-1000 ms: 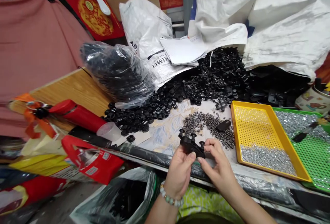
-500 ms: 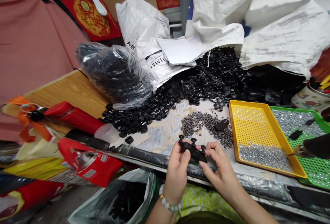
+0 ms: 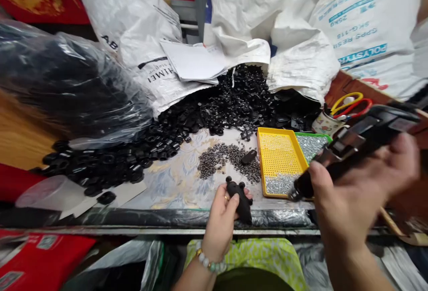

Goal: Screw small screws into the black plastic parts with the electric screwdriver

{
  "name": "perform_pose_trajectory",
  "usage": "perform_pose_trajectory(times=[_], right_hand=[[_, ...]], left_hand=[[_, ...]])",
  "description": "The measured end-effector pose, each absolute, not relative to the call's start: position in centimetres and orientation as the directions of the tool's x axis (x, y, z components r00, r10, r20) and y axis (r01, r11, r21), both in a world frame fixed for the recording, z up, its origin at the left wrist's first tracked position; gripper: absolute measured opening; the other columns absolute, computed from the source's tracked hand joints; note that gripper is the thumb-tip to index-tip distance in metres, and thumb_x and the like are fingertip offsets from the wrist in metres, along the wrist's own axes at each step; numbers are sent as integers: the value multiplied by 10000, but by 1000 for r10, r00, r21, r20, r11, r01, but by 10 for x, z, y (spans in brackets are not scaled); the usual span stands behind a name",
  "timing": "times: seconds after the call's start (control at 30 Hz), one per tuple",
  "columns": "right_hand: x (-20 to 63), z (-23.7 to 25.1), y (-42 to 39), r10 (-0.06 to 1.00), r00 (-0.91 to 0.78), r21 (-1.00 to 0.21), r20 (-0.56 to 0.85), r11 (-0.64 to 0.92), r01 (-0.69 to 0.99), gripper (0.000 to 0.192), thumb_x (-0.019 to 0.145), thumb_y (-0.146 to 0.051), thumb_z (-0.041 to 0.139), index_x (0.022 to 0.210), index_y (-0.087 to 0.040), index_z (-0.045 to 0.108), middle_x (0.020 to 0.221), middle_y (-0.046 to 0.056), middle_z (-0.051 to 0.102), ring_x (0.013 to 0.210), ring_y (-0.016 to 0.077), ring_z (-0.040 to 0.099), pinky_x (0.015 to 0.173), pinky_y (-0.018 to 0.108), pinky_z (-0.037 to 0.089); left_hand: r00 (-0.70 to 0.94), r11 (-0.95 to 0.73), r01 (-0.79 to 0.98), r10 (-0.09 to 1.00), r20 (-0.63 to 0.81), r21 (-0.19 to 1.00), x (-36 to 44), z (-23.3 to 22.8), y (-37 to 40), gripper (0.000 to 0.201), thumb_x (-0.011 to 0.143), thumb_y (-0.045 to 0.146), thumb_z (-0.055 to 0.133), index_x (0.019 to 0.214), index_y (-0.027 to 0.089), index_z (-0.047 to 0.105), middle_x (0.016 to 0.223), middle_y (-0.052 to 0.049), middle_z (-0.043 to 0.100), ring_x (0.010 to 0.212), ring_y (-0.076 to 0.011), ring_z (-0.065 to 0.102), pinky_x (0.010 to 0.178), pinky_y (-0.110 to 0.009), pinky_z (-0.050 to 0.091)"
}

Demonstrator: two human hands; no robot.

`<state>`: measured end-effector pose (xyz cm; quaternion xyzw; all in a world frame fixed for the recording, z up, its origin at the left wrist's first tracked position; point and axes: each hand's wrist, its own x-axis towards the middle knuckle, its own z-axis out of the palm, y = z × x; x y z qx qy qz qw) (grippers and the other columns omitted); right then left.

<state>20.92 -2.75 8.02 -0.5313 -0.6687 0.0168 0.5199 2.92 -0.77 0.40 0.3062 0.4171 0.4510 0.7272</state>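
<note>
Black plastic part (image 3: 240,199) now in the left hand (image 3: 222,224) alone, at the table's front edge (image 3: 167,217).
Half a second ago both hands pinched it; now the right hand (image 3: 354,201) has left it and grips a dark power driver (image 3: 354,141), raised beside the yellow tray (image 3: 279,157) of screws.

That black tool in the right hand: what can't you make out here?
- Head view: black tool and right hand are motion-blurred; its type is unclear.
- Black plastic part: the left hand covers its underside.
- Green tray: mostly hidden behind the tool.
</note>
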Motion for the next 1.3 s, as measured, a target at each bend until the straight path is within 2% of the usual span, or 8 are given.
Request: perform_pose_trajectory(times=[0.07,0.13,0.27,0.4,0.5,0.67,0.8,1.3], right_hand=[[218,89,2,680,338,-732,651,445,516,478,843,-261,519,1278,-313,330,1115,95,545,1037,222,563,851,412,495],[229,95,29,697,441,-825,566,484,294,497,801,-275,586,1239,-332,358,1084,54,583,920,179,615,789,363,526],[264,97,52,837,379,-910,395,412,39,295,732,-345,657,983,-214,571,881,24,643,702,114,626,688,284,544],[286,85,56,819,398,-907,413,407,103,229,677,-327,709,791,-154,613,805,22,606,741,150,640,565,243,538],[292,67,66,693,530,-859,488,489,151,227,671,-309,715,799,-168,590,751,-7,606,635,118,632,555,236,533],[301,48,94,580,658,-834,480,534,138,306,649,-339,723,856,-198,548,662,-55,590,495,73,570,498,209,506],[309,43,110,594,629,-835,502,523,173,265,667,-347,704,817,-187,555,712,-34,621,544,79,601,560,221,515],[308,30,113,614,622,-848,486,503,167,281,656,-370,711,813,-178,579,668,-31,627,529,81,598,534,213,514]], left_hand=[[329,482,-384,868,-371,787,40,4,-7,254,835,309,530,1032,181,434,1075,-109,624,1010,-224,598,747,-306,486],[379,529,-369,836,-396,764,45,3,-6,285,820,310,550,1039,172,430,1094,-134,622,1039,-237,591,747,-314,489],[423,589,-293,786,-450,753,44,3,-3,350,795,307,587,1074,155,442,1155,-168,595,1074,-247,574,786,-330,487],[413,609,-214,765,-494,764,44,4,0,379,784,301,597,1096,144,451,1146,-168,603,1010,-236,603,756,-316,494],[400,595,-179,772,-495,783,48,6,1,350,801,291,572,1096,147,451,1099,-151,628,976,-218,614,727,-286,494],[377,612,-167,764,-524,773,50,6,1,348,778,288,598,1073,138,490,1082,-144,635,966,-216,619,755,-281,494],[372,616,-156,761,-532,772,50,7,1,330,797,283,572,1084,147,481,1094,-135,628,963,-212,619,788,-300,490],[385,632,-159,747,-542,758,50,10,2,338,802,267,563,1097,138,463,1095,-136,629,964,-199,611,756,-270,489]])
